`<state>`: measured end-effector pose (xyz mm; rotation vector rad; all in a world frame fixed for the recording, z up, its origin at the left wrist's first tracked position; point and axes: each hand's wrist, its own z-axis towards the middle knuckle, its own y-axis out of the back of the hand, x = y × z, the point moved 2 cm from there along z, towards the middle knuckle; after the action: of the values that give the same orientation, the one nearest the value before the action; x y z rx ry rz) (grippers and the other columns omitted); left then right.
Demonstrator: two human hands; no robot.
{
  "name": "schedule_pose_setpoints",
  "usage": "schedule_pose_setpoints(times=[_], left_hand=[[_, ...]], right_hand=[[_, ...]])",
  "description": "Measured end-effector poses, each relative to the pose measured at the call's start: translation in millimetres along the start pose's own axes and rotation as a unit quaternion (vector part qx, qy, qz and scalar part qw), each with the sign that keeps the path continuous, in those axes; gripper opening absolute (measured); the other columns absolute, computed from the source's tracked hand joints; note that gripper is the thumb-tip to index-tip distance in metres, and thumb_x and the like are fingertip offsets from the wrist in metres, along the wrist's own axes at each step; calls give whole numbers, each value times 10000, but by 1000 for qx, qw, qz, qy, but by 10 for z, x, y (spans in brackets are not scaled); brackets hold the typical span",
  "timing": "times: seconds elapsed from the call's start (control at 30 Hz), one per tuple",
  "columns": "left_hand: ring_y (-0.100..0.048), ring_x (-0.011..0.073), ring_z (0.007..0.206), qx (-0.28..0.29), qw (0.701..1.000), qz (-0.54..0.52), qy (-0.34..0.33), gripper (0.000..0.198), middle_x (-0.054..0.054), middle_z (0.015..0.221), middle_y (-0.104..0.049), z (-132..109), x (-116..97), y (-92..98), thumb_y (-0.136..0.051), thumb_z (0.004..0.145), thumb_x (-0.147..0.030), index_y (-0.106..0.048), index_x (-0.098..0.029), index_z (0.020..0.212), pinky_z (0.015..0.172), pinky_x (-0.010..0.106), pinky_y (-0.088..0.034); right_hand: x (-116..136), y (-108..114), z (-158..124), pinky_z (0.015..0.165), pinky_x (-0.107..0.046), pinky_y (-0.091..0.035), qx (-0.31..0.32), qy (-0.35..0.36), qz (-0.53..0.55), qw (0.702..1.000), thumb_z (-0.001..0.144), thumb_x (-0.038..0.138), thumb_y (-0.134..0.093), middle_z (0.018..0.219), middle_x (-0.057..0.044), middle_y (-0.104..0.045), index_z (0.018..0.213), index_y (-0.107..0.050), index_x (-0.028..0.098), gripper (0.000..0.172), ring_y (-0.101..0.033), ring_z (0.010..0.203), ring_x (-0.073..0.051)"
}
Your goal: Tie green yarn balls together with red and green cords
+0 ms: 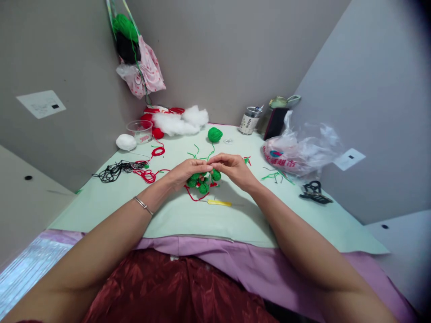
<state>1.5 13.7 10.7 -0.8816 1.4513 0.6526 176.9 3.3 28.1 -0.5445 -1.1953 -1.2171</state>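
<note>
My left hand (186,172) and my right hand (232,168) meet over the middle of the table, fingertips pinched together. Between and below them hangs a green crocheted piece (203,187) made of several rounded lobes, with small red and white bits on it. The left fingers are closed on it. The right thumb and forefinger pinch at its upper edge, where green yarn runs up toward a green yarn ball (214,134); exactly what they grip is partly hidden. A red yarn strand trails beneath. Just below lies a yellow-handled crochet hook (219,203).
At left lie black yarn (117,171), red yarn loops (148,176), a white yarn ball (126,142) and a clear plastic cup (140,131). White stuffing (182,122) sits behind. At right are a pen can (249,121), a plastic bag (292,152) and a black hair claw (315,193).
</note>
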Motion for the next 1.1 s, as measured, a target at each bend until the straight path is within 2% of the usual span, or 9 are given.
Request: schedule_pose_setpoints(times=[0.13, 0.33, 0.4, 0.47, 0.6, 0.73, 0.93, 1.03, 1.1], left_hand=[[-491, 98, 557, 10, 1000, 2, -7, 293, 4, 632, -570, -5, -11, -15, -781, 672, -426, -641, -168, 684, 514, 230, -369], [-480, 107, 600, 48, 999, 11, -17, 216, 9, 692, -565, -22, -35, -43, -719, 747, -363, -610, -179, 715, 531, 225, -349], [-468, 105, 604, 57, 998, 15, -13, 199, 6, 700, -556, -27, -24, -53, -700, 766, -362, -619, -182, 740, 532, 220, -342], [-486, 108, 632, 66, 998, 18, -16, 198, 16, 738, -581, -29, -9, -68, -692, 771, -370, -638, -180, 772, 558, 221, -360], [-517, 110, 675, 66, 997, 21, -44, 191, 41, 822, -628, -20, -5, -81, -690, 770, -355, -659, -169, 800, 603, 221, -391], [-476, 97, 587, 73, 997, 19, -26, 187, 11, 707, -577, 5, -8, -67, -717, 739, -343, -636, -175, 759, 533, 212, -356], [-535, 105, 620, 83, 996, -3, -11, 176, 19, 746, -613, 27, -2, -35, -718, 723, -318, -625, -173, 756, 564, 218, -393], [-551, 112, 627, 99, 995, -25, 9, 194, 25, 765, -627, 2, 8, -40, -735, 728, -321, -620, -172, 776, 578, 227, -415], [-548, 112, 619, 99, 994, -37, 17, 255, 27, 760, -623, -20, 9, -42, -726, 756, -399, -621, -167, 785, 585, 236, -431]], right_hand=[[-29, 6, 11, 692, -278, -460, 6, -28, 25, 999, 776, 440, -733, 773, -16, -640, 835, -695, 171, 277, -562, 727, -138], [-18, 146, 48, 652, -241, -443, -126, -23, 48, 991, 760, 420, -741, 687, 14, -580, 765, -636, 167, 274, -509, 664, -102], [13, 125, 41, 557, -211, -404, -112, -41, 98, 988, 768, 424, -735, 722, 8, -605, 784, -612, 171, 281, -498, 625, -87], [50, 57, 21, 452, -196, -313, -66, -71, 156, 983, 777, 456, -721, 747, 4, -633, 829, -578, 184, 311, -466, 543, -72], [105, -55, -18, 428, -199, -274, 13, -104, 217, 971, 791, 473, -709, 594, 39, -575, 842, -534, 194, 334, -433, 455, -72], [85, -15, -1, 449, -199, -288, -45, -109, 256, 959, 746, 423, -763, 583, 64, -498, 796, -519, 190, 341, -398, 471, -58], [34, -2, 44, 440, -196, -275, -109, -127, 294, 941, 666, 351, -816, 597, 70, -433, 766, -513, 190, 357, -357, 497, -55], [26, 32, 44, 432, -195, -282, -119, -129, 295, 939, 682, 321, -794, 596, 75, -421, 761, -501, 195, 328, -353, 489, -54], [20, 71, 41, 447, -190, -323, -111, -135, 298, 938, 691, 299, -783, 616, 67, -461, 770, -507, 192, 306, -395, 504, -55]])
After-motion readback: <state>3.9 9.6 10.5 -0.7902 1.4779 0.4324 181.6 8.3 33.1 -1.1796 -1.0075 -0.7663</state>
